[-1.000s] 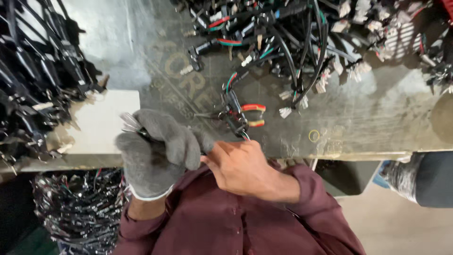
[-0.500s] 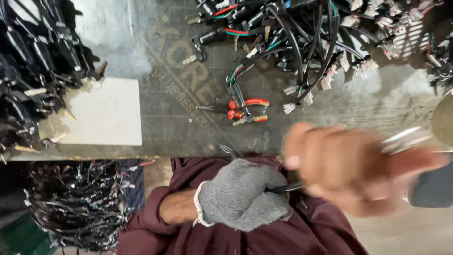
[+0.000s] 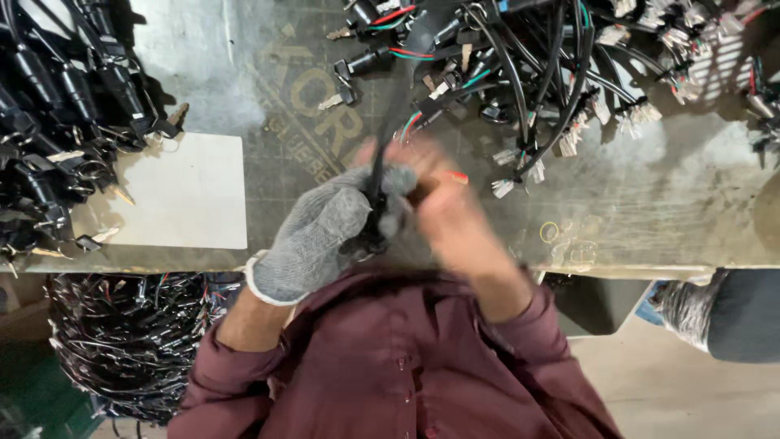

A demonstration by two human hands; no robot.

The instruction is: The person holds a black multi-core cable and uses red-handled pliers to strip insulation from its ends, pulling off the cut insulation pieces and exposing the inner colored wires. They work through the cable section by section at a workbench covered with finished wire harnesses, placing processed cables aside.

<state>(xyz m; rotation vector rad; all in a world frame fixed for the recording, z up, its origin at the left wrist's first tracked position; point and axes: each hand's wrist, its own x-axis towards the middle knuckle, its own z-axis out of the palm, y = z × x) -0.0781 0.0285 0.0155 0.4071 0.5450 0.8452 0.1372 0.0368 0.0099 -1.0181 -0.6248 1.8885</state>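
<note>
Over the worn bench edge, the grey-gloved left hand (image 3: 321, 232) clasps a black sheathed cable (image 3: 375, 183); the bare right hand (image 3: 451, 215) (blurred) touches it, its grip unclear.

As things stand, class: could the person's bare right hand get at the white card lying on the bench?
Probably not directly. The white card lies on the far side of the gloved left hand, which holds a black cable. The blurred right hand would have to cross over it.
</note>
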